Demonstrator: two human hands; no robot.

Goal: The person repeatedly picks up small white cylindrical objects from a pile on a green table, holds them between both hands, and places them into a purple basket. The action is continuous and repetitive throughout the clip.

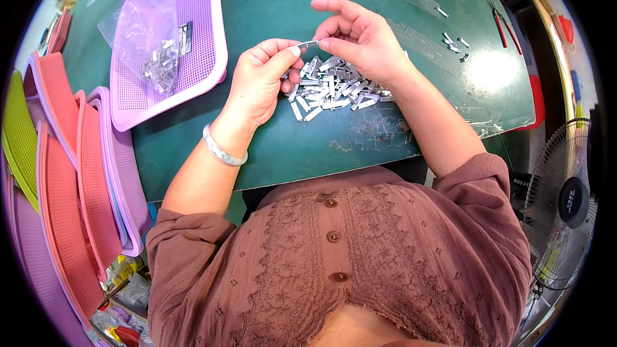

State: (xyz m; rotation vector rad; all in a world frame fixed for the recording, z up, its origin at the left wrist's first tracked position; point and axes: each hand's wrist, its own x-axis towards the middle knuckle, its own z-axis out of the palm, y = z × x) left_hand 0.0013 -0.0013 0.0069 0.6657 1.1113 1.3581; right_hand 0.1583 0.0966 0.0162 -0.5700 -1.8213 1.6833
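Between my two hands is one small, slim silvery metal piece (308,44), held above the table. My left hand (265,76), with a pale bangle on its wrist, is closed in a pinch on one end of it. Thumb and forefinger of my right hand (363,42) pinch the other end, while its other fingers stay loosely curled. Just below and behind both hands lies a loose heap of similar small metal pieces (328,90) on the green tabletop (276,154). Some of the heap is hidden by my right hand.
A pink mesh basket (215,45) at the left holds a clear plastic bag (160,67) of metal parts. Stacked coloured baskets (96,199) stand beside the table. Red-handled pliers (500,29) and a few loose pieces (453,44) lie right. A fan (565,202) stands at the right edge.
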